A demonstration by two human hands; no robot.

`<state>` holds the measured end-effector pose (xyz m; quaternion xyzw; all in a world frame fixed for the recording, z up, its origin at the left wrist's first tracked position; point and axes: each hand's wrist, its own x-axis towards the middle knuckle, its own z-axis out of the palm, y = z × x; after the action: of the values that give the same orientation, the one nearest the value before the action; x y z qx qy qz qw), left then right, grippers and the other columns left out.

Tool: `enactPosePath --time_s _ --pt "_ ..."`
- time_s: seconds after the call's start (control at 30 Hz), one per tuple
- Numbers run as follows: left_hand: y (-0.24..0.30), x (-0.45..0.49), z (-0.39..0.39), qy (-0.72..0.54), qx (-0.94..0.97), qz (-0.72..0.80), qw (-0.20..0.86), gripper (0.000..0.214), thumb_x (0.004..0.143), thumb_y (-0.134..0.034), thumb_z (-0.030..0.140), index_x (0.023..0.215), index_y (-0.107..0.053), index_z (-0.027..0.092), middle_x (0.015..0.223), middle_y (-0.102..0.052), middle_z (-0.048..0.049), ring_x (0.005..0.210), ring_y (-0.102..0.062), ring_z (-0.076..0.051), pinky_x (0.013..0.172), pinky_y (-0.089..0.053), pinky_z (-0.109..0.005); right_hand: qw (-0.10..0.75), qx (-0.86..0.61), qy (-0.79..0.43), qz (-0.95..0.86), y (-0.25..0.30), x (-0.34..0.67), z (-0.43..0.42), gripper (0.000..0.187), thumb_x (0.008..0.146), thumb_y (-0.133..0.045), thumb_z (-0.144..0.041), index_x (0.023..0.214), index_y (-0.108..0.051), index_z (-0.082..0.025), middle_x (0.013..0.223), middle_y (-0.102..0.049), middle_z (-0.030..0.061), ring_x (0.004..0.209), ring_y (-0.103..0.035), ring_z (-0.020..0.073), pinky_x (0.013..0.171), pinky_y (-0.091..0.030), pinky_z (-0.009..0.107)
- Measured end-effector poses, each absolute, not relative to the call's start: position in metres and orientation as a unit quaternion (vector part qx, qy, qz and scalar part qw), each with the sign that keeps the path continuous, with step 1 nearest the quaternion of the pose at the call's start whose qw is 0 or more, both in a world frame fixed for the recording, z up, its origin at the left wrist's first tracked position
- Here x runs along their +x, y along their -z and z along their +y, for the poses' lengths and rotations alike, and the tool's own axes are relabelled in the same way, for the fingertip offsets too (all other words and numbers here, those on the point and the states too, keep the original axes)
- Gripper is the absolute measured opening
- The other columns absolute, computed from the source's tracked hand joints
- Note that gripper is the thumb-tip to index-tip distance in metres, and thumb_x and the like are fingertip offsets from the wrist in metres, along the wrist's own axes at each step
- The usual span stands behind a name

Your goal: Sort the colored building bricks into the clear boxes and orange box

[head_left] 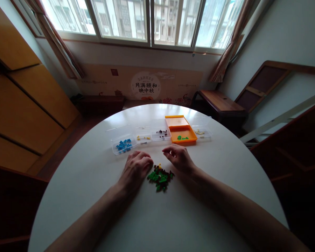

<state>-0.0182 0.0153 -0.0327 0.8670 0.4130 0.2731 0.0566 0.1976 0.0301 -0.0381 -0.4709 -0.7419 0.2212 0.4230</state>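
Note:
A small pile of mixed toy bricks point(161, 178), mostly green and dark brown with a little yellow, lies on the white round table point(173, 224). Close against the pile's left side rests my left hand point(138, 165), fingers curled together; whatever they may hold is hidden. My right hand point(179, 157) is just beyond the pile on the right, its thumb and fingers closed in a pinch; anything between the fingertips is too small to make out. Past it stands an open orange box point(183, 140) with a few green bricks point(182, 138) inside.
Left of the orange box are open clear boxes: one with blue bricks point(124, 145), one with yellow pieces point(143, 138), one with dark pieces point(162, 133). Another clear box with pale pieces point(200, 132) stands right. A wooden stool point(220, 99) is beyond the table.

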Motion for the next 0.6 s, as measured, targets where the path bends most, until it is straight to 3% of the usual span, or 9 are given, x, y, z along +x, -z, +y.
enactPosePath --time_s 0.37,0.6 --pt "0.025 -0.014 0.011 -0.393 0.851 0.348 -0.012 0.007 0.089 -0.058 0.022 0.084 -0.064 0.020 0.084 -0.065 -0.0025 0.088 -0.053 -0.018 0.082 -0.041 -0.033 0.365 -0.396 -0.404 -0.739 0.028 0.182 0.013 0.019 0.084 -0.060 -0.027 0.086 -0.074 -0.014 0.074 -0.069 0.0035 0.063 -0.058 0.0116 0.061 -0.044 0.021" --pt "0.024 -0.014 0.012 -0.411 0.848 0.335 -0.022 0.006 0.087 -0.062 0.021 0.081 -0.064 0.021 0.080 -0.065 -0.0013 0.085 -0.054 -0.017 0.080 -0.041 -0.033 0.380 -0.402 -0.429 -0.714 0.033 0.181 0.013 0.020 0.082 -0.063 -0.029 0.085 -0.075 -0.014 0.073 -0.070 0.0041 0.063 -0.059 0.0123 0.060 -0.045 0.021"
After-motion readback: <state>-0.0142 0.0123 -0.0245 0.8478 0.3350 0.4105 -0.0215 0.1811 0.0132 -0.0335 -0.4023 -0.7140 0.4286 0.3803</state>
